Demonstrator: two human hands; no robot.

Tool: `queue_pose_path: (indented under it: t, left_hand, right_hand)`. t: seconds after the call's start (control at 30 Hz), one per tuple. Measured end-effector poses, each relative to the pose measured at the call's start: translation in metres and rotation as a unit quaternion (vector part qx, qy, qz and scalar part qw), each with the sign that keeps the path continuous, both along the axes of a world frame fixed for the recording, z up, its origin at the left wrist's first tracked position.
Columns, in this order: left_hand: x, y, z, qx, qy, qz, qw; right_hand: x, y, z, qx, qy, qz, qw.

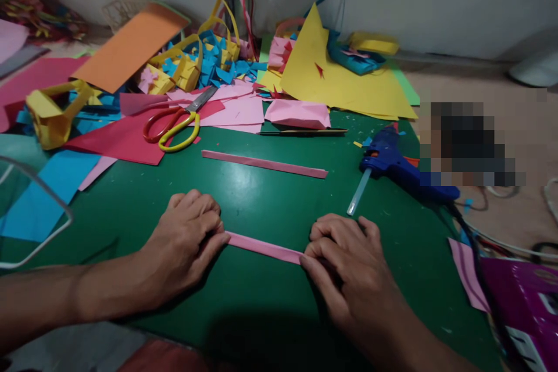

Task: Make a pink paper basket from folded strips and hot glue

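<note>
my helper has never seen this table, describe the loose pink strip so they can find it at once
On the green table, look between the scissors and the blue glue gun. A narrow, straight pink strip lies there, beyond the left hand and right hand. No hand touches it, while the other strip, nearer the person, is held between both hands.

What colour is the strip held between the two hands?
Pink; the strip shows best in the head view, the only one.
</note>
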State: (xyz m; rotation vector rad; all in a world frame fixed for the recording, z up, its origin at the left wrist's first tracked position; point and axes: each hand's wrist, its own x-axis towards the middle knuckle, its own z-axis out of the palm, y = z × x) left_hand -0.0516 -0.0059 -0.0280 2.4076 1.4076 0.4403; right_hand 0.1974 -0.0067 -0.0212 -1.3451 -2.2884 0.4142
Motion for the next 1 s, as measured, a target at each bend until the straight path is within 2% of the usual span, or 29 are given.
queue_pose_path:
  t: [0.27,0.43,0.53,0.63,0.77,0.9,1.0]
  left_hand:
    - [0.005,0.002,0.000,0.049,0.032,-0.006,0.998]
    - [0.006,0.003,-0.002,0.040,0.029,0.000,0.999]
    - [0.005,0.005,-0.002,0.068,0.075,-0.029,0.994]
    - [0.008,0.008,0.003,0.117,0.155,-0.079,0.978]
    - [0.020,0.007,0.015,0.138,0.237,-0.152,0.949]
    - [0.033,0.002,0.021,0.164,0.292,-0.182,0.924]
    - [0.036,0.000,0.021,0.171,0.304,-0.188,0.918]
  right_hand:
    - [-0.001,0.001,0.000,0.024,-0.047,0.007,0.999]
    - [-0.001,0.000,0.002,-0.013,-0.036,0.001,0.999]
    - [0.000,-0.002,0.004,-0.034,-0.030,-0.001,0.999]
    - [0.001,-0.004,0.006,-0.055,-0.033,-0.007,0.998]
    - [0.002,-0.005,0.006,-0.060,-0.038,-0.005,0.997]
    - [0.001,-0.006,0.005,-0.047,-0.049,-0.002,0.998]
    - [0.001,-0.006,0.002,-0.040,-0.052,0.002,0.998]
